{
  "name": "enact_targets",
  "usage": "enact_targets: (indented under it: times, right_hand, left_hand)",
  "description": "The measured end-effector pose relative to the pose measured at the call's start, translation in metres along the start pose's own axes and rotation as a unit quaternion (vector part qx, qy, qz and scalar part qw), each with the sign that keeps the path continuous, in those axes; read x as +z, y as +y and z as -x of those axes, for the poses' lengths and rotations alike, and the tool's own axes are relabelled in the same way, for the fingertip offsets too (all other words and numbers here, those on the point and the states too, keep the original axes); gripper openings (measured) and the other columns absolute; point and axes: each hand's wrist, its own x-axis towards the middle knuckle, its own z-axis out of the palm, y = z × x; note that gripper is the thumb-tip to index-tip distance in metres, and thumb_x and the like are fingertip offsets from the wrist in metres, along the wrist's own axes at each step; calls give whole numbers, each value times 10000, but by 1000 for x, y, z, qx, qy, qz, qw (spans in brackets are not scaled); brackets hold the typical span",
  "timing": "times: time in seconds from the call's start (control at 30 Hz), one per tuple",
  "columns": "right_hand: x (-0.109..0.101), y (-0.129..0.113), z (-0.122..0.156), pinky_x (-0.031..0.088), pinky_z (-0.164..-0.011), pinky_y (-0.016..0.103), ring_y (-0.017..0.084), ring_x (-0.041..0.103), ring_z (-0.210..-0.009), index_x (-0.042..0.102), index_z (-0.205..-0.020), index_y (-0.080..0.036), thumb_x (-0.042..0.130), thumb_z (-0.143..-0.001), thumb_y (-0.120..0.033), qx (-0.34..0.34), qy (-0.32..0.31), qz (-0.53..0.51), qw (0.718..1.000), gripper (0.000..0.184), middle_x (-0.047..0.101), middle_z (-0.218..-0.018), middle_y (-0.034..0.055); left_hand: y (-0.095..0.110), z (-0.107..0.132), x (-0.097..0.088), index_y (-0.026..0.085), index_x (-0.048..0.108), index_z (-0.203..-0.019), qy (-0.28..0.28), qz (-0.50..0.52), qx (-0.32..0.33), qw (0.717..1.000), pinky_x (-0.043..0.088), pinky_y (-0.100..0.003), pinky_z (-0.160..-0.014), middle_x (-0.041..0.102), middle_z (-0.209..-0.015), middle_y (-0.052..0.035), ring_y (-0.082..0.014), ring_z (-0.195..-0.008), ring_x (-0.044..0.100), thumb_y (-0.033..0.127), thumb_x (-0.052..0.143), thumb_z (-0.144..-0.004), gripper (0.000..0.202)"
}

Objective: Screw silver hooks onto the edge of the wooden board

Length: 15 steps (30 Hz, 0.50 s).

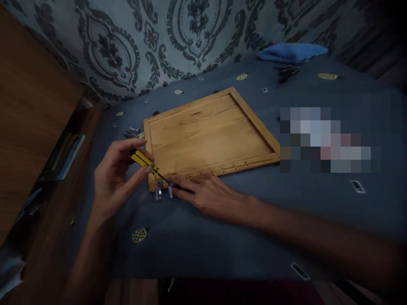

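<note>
A wooden board (210,135) with a raised rim and a row of small holes along its near edge lies on a blue-grey bedspread (222,237). My left hand (116,178) is closed on the yellow and black handle of a screwdriver (143,161), whose shaft points down to the board's near left corner. A small metal hook bracket (163,188) sits at that corner. My right hand (206,195) lies over the board's near edge with its fingertips pressed against the bracket and the screwdriver tip.
A little pile of metal screws and fittings (132,133) lies by the board's far left corner. A folded blue cloth (291,52) and a dark object (288,72) lie at the back right. A wooden cabinet (28,114) stands to the left, a patterned wall behind.
</note>
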Motion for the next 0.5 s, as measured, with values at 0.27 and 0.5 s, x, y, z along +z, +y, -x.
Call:
enact_targets:
  times: [0.27,0.5]
  right_hand:
    - [7,2,1,611,-827,367,216,727,-1016,580,-1432,-218,549,-953,-44,2,37,-32,999,510,562,-1553,137]
    - [5,1,2,621,-763,350,200,738,-930,598,-1414,-212,557,-948,-56,3,38,-15,999,493,587,-1531,124]
  left_hand:
    - [-3,14,6,285,736,-1208,72,-8,5,997,619,-289,-731,678,-965,-10,-168,-859,690,234,885,-814,425]
    - [3,13,5,299,689,-1278,41,24,-10,999,631,-338,-793,729,-989,-26,-197,-912,743,194,774,-914,388]
